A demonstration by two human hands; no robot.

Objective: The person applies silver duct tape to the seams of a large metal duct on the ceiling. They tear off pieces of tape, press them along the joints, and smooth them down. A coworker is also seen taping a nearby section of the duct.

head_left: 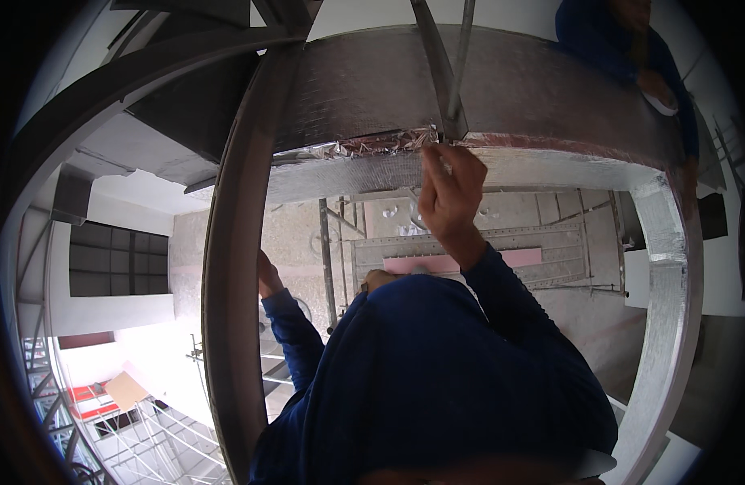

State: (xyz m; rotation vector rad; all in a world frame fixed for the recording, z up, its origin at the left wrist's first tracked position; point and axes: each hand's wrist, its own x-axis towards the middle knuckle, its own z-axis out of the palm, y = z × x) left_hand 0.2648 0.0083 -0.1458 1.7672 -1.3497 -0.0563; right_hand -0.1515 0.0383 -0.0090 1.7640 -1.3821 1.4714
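My right hand (455,190) is closed with its fingers bunched at the lower edge of a large foil-faced duct (356,89). Whatever is between those fingertips is too small to make out. Crumpled silver foil (372,145) runs along the duct's edge just left of the fingers. A flat metal bar (437,69) comes down to the edge right above them. At the left, my left hand (267,276) reaches against a dark steel beam (242,242); the beam hides its fingers.
A co-worker (623,48) in blue at the far right has a hand on a white object (662,105). Foil-wrapped ducting (667,267) bends down on the right. Far below me lie scaffold poles (327,259), a perforated platform (469,242) and a pink board (502,258).
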